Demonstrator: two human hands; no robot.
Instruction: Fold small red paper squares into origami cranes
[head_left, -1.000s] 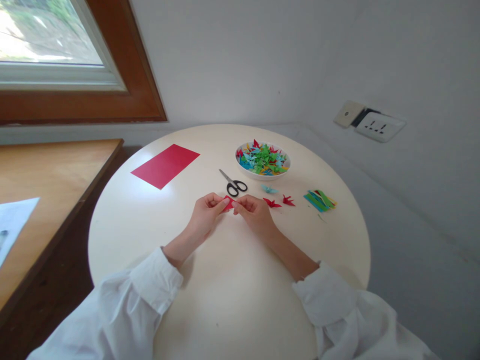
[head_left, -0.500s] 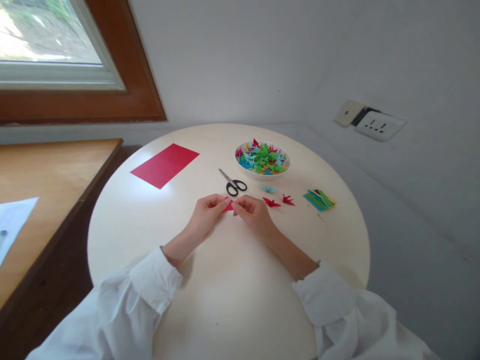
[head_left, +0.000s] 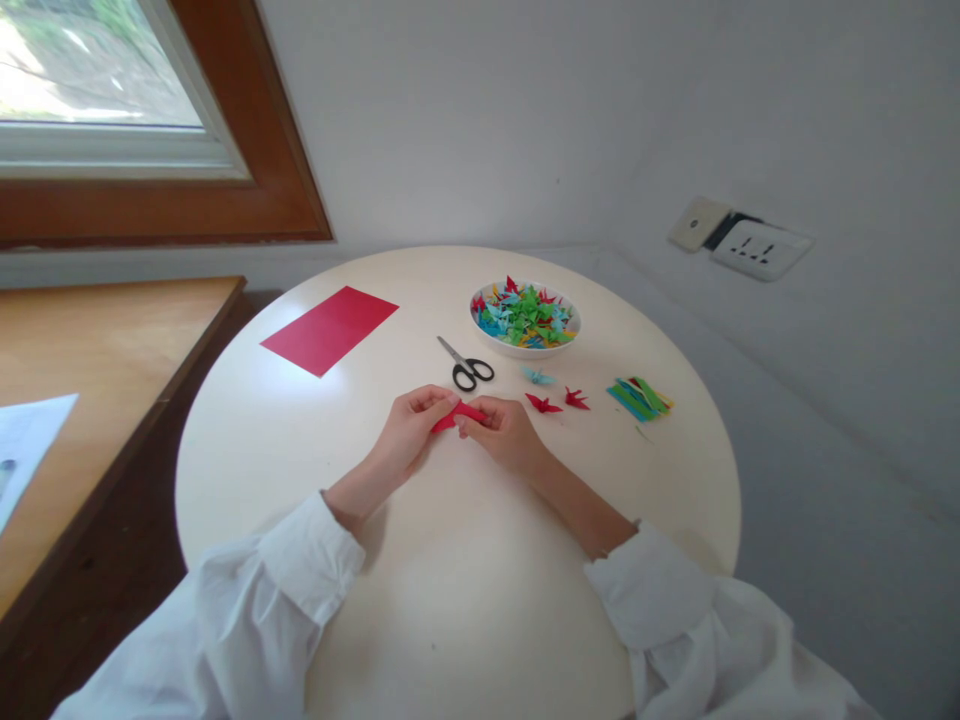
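Between my two hands is a small piece of red paper, partly covered by the fingers. My left hand pinches its left side, and my right hand is closed on its right side. Just beyond the fingertips lie scissors with black handles, blades slightly apart from view and pointing away. To the right of my right hand sit two red paper cranes and a light blue paper crane. Exactly how the red paper is folded is hidden.
A white bowl heaped with colourful paper cranes stands at the back of the round white table. A red paper sheet lies at the back left. Coloured paper strips are stacked at the right. A wooden table stands left.
The red paper has turned between my fingers and more of it shows. My right fingers have shifted slightly along it; the things on the table have stayed put.
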